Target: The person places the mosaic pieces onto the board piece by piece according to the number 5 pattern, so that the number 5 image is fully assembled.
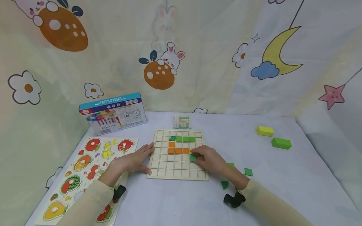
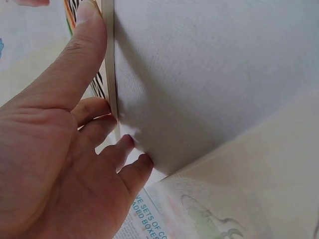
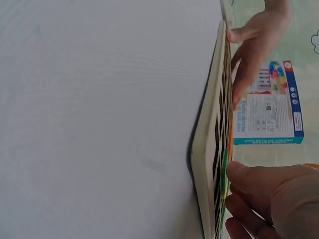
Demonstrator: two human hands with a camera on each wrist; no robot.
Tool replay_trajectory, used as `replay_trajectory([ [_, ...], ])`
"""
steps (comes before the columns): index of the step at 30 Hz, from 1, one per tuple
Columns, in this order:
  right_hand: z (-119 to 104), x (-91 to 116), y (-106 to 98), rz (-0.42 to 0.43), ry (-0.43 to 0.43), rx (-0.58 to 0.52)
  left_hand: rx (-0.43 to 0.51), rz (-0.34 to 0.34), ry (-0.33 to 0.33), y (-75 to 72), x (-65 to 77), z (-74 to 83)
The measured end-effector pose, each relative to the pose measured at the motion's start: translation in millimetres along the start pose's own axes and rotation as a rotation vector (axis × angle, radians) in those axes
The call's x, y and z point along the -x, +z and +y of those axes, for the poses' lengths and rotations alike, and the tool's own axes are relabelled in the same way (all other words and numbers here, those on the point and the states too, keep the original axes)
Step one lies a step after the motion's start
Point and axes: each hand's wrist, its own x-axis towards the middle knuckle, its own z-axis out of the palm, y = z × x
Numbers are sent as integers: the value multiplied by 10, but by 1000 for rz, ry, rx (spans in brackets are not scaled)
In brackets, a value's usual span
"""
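Note:
A wooden grid board [image 1: 169,172] lies on the table, holding a row of green tiles [image 1: 185,139] and orange tiles [image 1: 178,151]. My left hand [image 1: 134,160] rests against the board's left edge, thumb and fingers spread; the left wrist view shows its fingertips along the rim. On the right part of the grid, my right hand [image 1: 209,159] pinches a small yellow tile [image 1: 191,151], mostly hidden by the fingertips. Just below it sits a teal-green tile [image 1: 192,158]. In the right wrist view, the right thumb [image 3: 239,172] touches the board's face.
Loose green tiles [image 1: 248,172] lie near the right forearm. A pattern card [image 1: 182,121] is behind the board. A fruit puzzle board [image 1: 85,188] lies under the left forearm, and a box [image 1: 118,116] stands behind it. Yellow [image 1: 265,131] and green blocks [image 1: 281,143] sit at right.

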Motion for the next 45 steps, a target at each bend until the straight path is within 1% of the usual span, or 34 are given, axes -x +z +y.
replay_trajectory([
  [3, 44, 54, -131, 17, 7, -1, 2, 0, 4, 1, -3, 9],
  [7, 216, 206, -383, 54, -1, -11, 18, -5, -1, -3, 11, 21],
  [9, 340, 304, -504, 69, 5, -3, 29, -7, -7, -5, 16, 22],
  [12, 522, 475, -665, 74, 44, 9, 28, -5, -10, -5, 19, 18],
  [16, 732, 747, -825, 46, 83, 35, 33, -5, -9, 1, 21, 16],
  [19, 854, 958, -895, -4, 99, 45, 40, -6, -6, 10, 26, 20],
  [22, 938, 1145, -920, -46, 127, 53, 35, -3, 4, 16, 28, 25],
  [25, 997, 1279, -907, -38, 120, 56, 19, -1, 1, 13, 26, 29],
  [28, 1035, 1348, -868, 12, 65, 53, 7, -2, -2, 11, 18, 22],
  [31, 1041, 1355, -826, 62, 19, 78, 2, -6, -9, 17, 7, 15],
  [33, 1019, 1324, -805, 87, 7, 102, 4, -5, -9, 22, 5, 10],
  [35, 976, 1263, -787, 95, 9, 118, 5, -8, -15, 25, 1, 11],
  [39, 797, 1035, -720, 64, 23, 87, 11, -6, -25, 15, 1, 17],
  [41, 658, 881, -653, 28, 31, 55, 15, -5, -29, 11, 9, 21],
  [45, 342, 576, -469, -42, 9, 12, 5, -6, -30, 7, 8, 18],
])
